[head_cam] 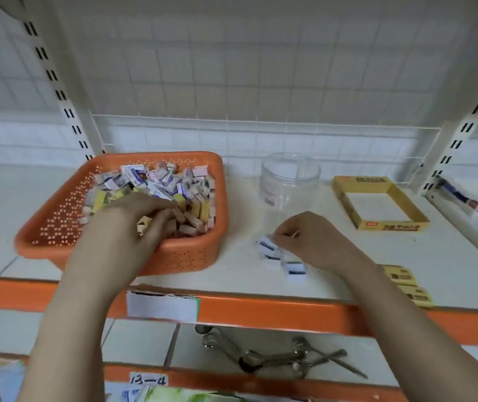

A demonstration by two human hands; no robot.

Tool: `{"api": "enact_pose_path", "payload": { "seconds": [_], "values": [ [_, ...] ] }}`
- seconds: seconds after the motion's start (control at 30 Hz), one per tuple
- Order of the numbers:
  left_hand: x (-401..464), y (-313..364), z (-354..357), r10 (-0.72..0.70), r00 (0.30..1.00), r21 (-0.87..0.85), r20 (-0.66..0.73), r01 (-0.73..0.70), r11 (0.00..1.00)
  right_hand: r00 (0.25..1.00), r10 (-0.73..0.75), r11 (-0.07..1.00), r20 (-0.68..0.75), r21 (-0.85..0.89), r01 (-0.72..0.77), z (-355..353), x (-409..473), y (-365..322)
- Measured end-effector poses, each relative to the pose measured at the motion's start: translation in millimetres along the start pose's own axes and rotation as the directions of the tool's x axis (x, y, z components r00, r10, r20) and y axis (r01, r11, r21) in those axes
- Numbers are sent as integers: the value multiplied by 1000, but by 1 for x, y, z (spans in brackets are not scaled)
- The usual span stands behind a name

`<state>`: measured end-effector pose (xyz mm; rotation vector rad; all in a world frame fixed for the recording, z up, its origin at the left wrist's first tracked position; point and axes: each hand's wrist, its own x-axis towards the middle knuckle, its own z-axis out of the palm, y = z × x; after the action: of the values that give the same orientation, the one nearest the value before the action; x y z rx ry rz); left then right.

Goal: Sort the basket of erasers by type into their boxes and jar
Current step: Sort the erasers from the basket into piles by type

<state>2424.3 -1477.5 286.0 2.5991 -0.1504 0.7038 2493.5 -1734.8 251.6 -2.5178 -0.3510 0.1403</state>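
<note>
1. We see one orange basket (58, 227) at the shelf's (348, 271) left, heaped with erasers too many to count.
2. Our left hand (133, 219) reaches into it, fingers curled around a tan eraser (144, 224).
3. About three white-and-blue erasers (268, 248) lie grouped between basket and box, long axes roughly left-right.
4. Our right hand (313, 239) pinches the uppermost one.
5. One clear jar (290, 177) stands upright behind.
6. One open yellow box (382, 224) sits rightmost.

Both hands reach forward, left hand (142, 216) fingers curled, right hand (307, 236) pinching.
</note>
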Motion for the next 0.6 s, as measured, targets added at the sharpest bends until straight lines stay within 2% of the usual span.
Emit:
{"api": "enact_pose_path", "payload": {
  "seconds": [0.07, 0.17, 0.23, 0.3, 0.37, 0.47, 0.6],
  "values": [
    [-8, -24, -12, -45, 996, 31, -73, 48, 998, 998, 12, 1000, -65, -15, -13, -4, 7, -16],
    [-9, -58, -31, -161, 970, 29, -182, 169, 985, 970, -67, 997, -234, 31, 77, -9, 21, -55],
    [-2, -82, -40, -202, 967, 16, -152, 207, 978, 939, -104, 992, -327, 39, 123, -10, 33, -84],
    [9, -105, -41, -199, 979, 12, -51, 200, 980, 927, -148, 986, -343, 18, 164, -7, 46, -112],
    [20, -121, -39, -152, 988, -14, 32, 153, 988, 941, -201, 979, -274, -24, 202, 0, 60, -134],
    [28, -131, -36, -77, 981, -202, 177, 112, 973, 969, -230, 961, -96, -177, 210, 19, 84, -159],
    [26, -142, -29, -25, 981, -259, 194, 76, 963, 969, -237, 877, 69, -414, 244, 42, 113, -175]
  ]
}}
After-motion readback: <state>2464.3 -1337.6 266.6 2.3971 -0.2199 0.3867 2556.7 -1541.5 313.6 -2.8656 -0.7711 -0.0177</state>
